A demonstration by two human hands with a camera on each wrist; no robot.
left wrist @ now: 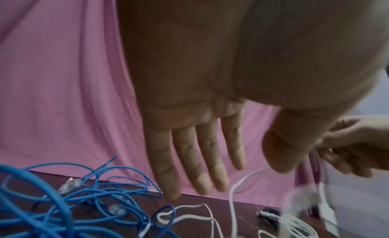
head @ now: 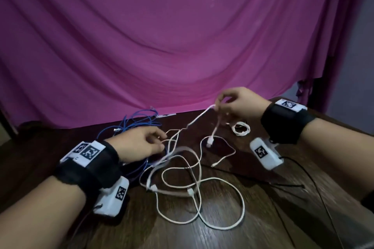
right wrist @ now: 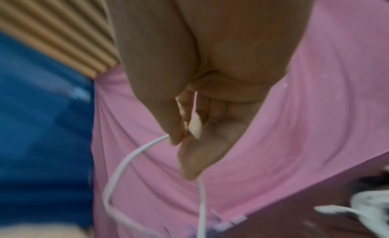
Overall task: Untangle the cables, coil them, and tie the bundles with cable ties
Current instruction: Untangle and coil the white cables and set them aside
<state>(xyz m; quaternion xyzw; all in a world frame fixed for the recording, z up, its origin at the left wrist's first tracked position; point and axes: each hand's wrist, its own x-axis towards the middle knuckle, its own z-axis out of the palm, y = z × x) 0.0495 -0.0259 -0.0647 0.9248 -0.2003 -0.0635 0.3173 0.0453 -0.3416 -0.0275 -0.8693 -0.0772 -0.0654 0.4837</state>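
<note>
A thin white charging cable is pinched between thumb and fingertips of the right hand, raised above the far right part of the dark wooden table; the right wrist view shows the fingers curled about it, with one strand running out to the left and another hanging straight down; from the grip the cable's taut length is seen to slope down and to the left, toward the left hand, which lies nearer to the knot of white loops; that hand is held with fingers straight and slightly spread, nothing being gripped, just over the strands where white cable meets the tangled blue network cable at the far left; the coming move is judged to turn on this left-sloping line, along which the crossing loops must be freed; a small white coiled cable lies on the table near the right hand; no containers are seen; no cable ties can be made out.
</note>
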